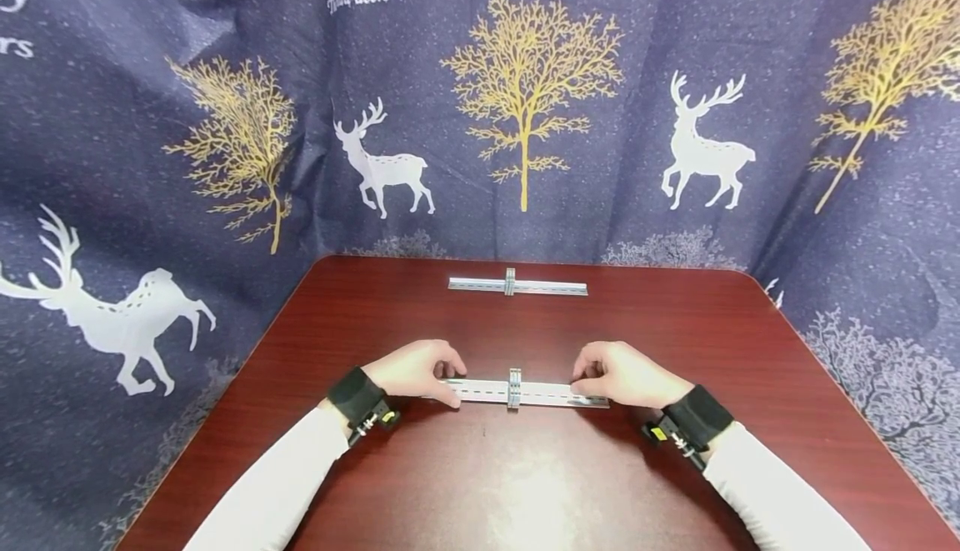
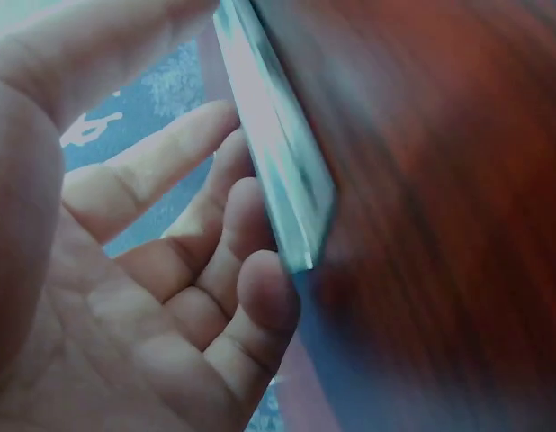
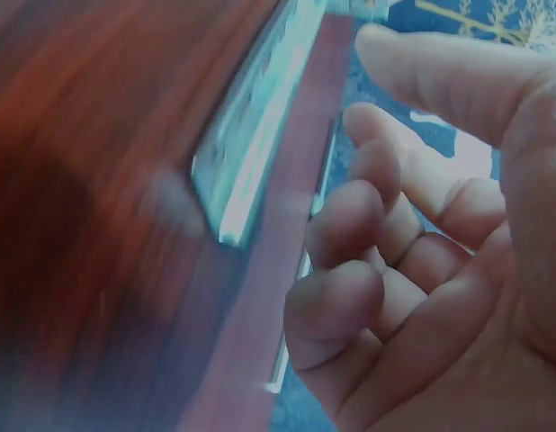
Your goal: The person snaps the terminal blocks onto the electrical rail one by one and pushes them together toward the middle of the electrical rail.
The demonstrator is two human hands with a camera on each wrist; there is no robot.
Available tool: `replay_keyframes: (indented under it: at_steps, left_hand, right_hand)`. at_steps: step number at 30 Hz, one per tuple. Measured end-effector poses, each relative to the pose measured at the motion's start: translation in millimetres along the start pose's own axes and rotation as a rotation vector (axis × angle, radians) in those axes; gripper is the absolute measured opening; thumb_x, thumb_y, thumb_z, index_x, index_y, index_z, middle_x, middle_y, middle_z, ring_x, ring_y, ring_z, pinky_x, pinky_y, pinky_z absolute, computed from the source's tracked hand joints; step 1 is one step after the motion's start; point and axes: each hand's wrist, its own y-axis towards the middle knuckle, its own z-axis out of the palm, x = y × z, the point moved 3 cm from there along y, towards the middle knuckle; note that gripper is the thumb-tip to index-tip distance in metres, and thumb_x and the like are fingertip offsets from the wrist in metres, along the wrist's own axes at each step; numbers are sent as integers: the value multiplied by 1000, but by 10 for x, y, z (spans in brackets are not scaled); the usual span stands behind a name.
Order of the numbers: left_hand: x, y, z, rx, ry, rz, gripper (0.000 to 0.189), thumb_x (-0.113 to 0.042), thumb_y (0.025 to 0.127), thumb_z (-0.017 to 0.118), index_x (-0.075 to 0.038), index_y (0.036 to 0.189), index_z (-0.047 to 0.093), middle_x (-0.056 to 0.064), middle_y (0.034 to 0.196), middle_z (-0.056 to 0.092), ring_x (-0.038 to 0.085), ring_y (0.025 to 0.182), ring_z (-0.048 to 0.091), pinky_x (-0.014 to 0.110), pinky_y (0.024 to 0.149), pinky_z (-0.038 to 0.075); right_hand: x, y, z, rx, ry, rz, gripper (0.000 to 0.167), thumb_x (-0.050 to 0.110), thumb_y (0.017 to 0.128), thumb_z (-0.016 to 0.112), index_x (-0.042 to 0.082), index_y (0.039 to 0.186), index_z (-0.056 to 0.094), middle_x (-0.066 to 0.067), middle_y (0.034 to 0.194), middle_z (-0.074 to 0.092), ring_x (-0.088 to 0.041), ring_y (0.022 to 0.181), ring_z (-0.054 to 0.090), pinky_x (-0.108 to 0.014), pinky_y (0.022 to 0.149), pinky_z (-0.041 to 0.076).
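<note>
A slotted metal rail (image 1: 483, 391) lies across the table in front of me, a small upright metal piece (image 1: 514, 388) at its middle. At its left end, my left hand (image 1: 415, 369) holds the rail, thumb at the near edge and fingers along the far edge. The left wrist view shows the fingertips against the rail (image 2: 278, 144). Around the right end hovers my right hand (image 1: 618, 372), fingers loosely bent. A gap separates them from the rail (image 3: 251, 144) in the right wrist view. Farther back lies a second slotted rail (image 1: 551, 288) with a similar middle piece (image 1: 510, 281).
Both rails lie on a dark red wood-grain table (image 1: 390, 309). Behind and beside it hangs a blue curtain (image 1: 465, 201) printed with deer and trees. Each wrist carries a black strap (image 1: 354, 396) with a small camera.
</note>
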Motion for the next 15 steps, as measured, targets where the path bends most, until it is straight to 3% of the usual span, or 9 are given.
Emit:
replay_keyframes:
  at_steps: [7, 12, 15]
  left_hand:
    - [141, -180, -120, 33, -30, -39, 44, -33, 79, 102, -19, 115, 82, -7, 100, 70, 14, 88, 64, 33, 81, 55]
    - [183, -226, -164, 46, -21, -42, 42, -27, 78, 102, -20, 114, 82, -7, 99, 69, 15, 89, 64, 32, 82, 54]
    - [181, -231, -169, 48, -19, -41, 39, -23, 80, 101, -20, 114, 82, -7, 99, 69, 15, 90, 64, 31, 82, 54]
  right_hand:
    - [-140, -133, -80, 40, -10, -24, 32, 34, 89, 96, 18, 110, 78, 3, 93, 66, -14, 85, 61, -30, 74, 51]
    - [-210, -184, -65, 80, 20, -10, 44, 36, 85, 99, 15, 116, 75, 3, 96, 66, -12, 83, 62, -30, 74, 53]
    - [-209, -196, -64, 89, 23, -13, 41, 33, 83, 99, 16, 113, 76, 2, 96, 65, -11, 80, 62, -30, 72, 53]
